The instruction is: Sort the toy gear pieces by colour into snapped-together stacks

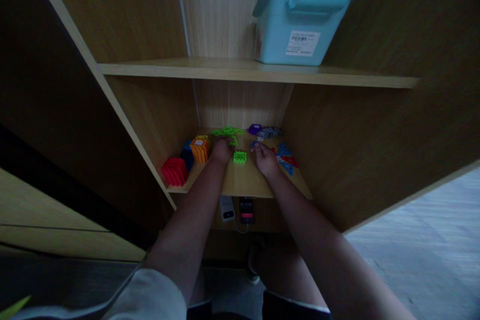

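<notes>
My left hand (222,149) reaches over the shelf with its fingers closed at a bright green interlocking plastic piece (234,140). Its fingertips are dark and partly hidden. More green pieces (227,131) lie loosely behind that hand. Between both hands sits a small square green stack (240,157) of notched pieces. My right hand (265,157) pinches a small blue plastic piece (253,144) between thumb and fingers. Just right of this hand, blue triangular pieces (285,156) and red pieces (292,161) lie flat in a pile.
On the left stand stacks of red (174,172), dark blue (187,155) and orange pieces (200,150). Purple (255,129) and black-and-white pieces (269,133) lie at the back. An upper shelf (225,69) bears a teal lidded box (277,35). Below are a phone (246,210) and a white device (227,207).
</notes>
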The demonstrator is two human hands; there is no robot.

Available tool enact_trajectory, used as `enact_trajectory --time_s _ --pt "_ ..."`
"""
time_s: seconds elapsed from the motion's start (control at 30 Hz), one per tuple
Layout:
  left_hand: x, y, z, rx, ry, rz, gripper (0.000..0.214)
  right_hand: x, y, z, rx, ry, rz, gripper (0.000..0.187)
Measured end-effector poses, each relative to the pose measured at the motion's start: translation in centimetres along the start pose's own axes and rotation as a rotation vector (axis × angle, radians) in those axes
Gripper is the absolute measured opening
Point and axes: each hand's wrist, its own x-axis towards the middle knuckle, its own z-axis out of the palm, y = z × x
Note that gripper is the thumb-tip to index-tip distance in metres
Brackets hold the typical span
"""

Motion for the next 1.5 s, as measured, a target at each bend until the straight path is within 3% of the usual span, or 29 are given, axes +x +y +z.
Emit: enact_trajectory --time_s 0.17,0.4,0.67,0.8,0.93,1.17,1.3,1.5 --pt "-0.1 0.0 -0.1 -0.065 0.036 0.015 0.027 0.0 0.2 0.0 -0.002 -0.003 -0.009 0.067" --pt "-1.0 1.7 -1.3 -0.120 0.266 0.104 0.033 0.0 -0.1 0.0 -0.001 -0.006 -0.007 0.064" --pt "-2.9 4.3 -2.1 -0.197 0.378 0.306 0.025 -0.5 -2.2 -1.1 0.000 0.040 -0.071 0.042" --pt "-3.8 4.9 -2.3 -0.313 0.413 0.250 0.027 -1.0 -3.4 -1.5 -0.004 0.070 -0.160 0.037" --pt "-5.0 5.0 -2.9 -0.417 0.367 0.253 0.025 -1.5 -4.0 -1.5 -0.021 0.032 -0.194 0.036" --pt "-6.4 3.8 -3.8 -0.566 0.207 0.250 0.031 -2.1 -4.6 -1.8 -0.033 -0.027 -0.385 0.022" --pt "-6.7 2.4 -3.8 -0.674 0.103 0.182 0.037 -2.4 -5.0 -2.2 -0.026 -0.087 -0.455 0.016" --pt "-6.6 1.7 -3.4 -0.821 0.006 0.008 0.041 -2.5 -4.9 -2.1 0.070 -0.213 -0.439 0.014"
